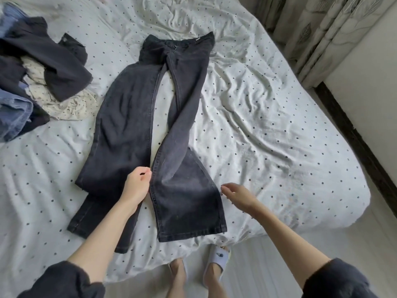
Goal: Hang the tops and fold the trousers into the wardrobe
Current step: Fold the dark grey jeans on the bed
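We see black jeans (137, 125) spread flat on the bed (268, 125) in the middle of the frame, waistband toward the top, hems toward the bottom. The legs lie side by side with a narrow strip of dotted sheet showing between them near the crotch; lower down the right-hand leg overlaps the inner edge of the left-hand one. The left-hand leg's hem reaches close to the bed's near edge.

Our left hand (137, 183) sits at lower centre, fingers curled in, pinching the inner seam of the right-hand leg where the two legs meet. Our right hand (238, 193) hovers just beside that leg's outer edge, fingers loosely spread and slightly bent, holding nothing; whether the fingertips touch the cloth we cannot tell.

At the upper left of the frame lies a pile of clothes (38, 67): dark pieces, a cream patterned one and blue denim. Curtains (318, 29) hang at the upper right. At the bottom centre, our feet stand on the floor, one in a white slipper (219, 258).
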A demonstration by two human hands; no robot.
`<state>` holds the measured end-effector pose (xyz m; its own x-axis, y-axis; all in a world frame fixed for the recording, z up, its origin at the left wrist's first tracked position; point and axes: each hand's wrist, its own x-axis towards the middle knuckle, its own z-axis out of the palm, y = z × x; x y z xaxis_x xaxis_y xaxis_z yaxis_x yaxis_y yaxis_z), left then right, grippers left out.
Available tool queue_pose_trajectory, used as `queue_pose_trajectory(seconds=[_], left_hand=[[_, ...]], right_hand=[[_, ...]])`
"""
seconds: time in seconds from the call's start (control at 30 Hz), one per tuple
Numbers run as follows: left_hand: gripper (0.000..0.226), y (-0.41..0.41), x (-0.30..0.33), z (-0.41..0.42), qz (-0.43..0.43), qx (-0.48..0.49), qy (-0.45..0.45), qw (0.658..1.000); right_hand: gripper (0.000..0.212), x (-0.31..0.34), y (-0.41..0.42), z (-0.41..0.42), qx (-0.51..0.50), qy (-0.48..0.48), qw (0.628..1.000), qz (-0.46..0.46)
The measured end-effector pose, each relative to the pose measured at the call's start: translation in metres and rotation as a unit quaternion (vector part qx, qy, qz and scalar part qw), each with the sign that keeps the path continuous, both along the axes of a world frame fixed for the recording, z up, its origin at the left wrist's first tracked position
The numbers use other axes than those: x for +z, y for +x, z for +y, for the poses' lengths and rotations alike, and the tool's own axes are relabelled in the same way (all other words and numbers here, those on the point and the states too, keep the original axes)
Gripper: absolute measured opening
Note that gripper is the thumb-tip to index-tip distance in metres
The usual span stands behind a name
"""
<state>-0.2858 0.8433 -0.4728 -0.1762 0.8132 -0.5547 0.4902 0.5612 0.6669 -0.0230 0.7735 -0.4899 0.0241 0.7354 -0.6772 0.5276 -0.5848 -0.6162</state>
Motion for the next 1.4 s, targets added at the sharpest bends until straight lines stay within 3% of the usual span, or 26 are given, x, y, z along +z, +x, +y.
queue_pose_trajectory(seconds=[0.17,0.33,0.47,0.63,0.8,0.9,1.0,1.13,1.23,1.4], left_hand=[[0.008,-0.008,-0.001,-0.007,-0.061,-0.013,0.025,0.998],[0.009,-0.001,0.009,-0.013,-0.073,0.003,0.046,0.996],[0.012,0.024,0.025,-0.021,-0.095,-0.034,0.028,0.995],[0.018,0.075,0.018,-0.040,-0.078,-0.089,-0.006,0.993],[0.023,0.087,0.022,-0.039,-0.071,-0.132,0.095,0.984],[0.021,0.080,0.016,-0.049,-0.047,-0.161,0.111,0.980],[0.024,0.077,0.003,-0.056,-0.025,-0.176,0.069,0.982],[0.020,0.074,-0.005,-0.058,0.006,-0.154,0.060,0.986],[0.013,0.072,-0.008,-0.069,-0.032,-0.121,0.040,0.991],[0.008,0.075,-0.010,-0.096,-0.150,-0.123,-0.050,0.980]], right_hand=[[0.040,-0.026,-0.030,0.032,-0.036,0.006,0.999,0.003],[0.017,-0.014,-0.023,0.028,-0.095,0.056,0.994,0.002],[0.032,0.023,0.014,-0.011,-0.115,0.112,0.985,-0.065],[0.015,0.056,0.063,-0.039,-0.141,0.071,0.979,-0.132],[0.032,0.081,0.074,-0.054,-0.190,0.223,0.946,-0.141],[0.035,0.073,0.075,-0.067,-0.245,0.164,0.952,-0.088],[0.035,0.049,0.065,-0.079,-0.290,0.070,0.954,-0.019],[0.035,0.040,0.060,-0.081,-0.261,0.079,0.962,0.004],[0.033,0.043,0.065,-0.083,-0.245,0.070,0.966,0.051],[0.030,0.026,0.064,-0.087,-0.173,0.008,0.985,0.016]])
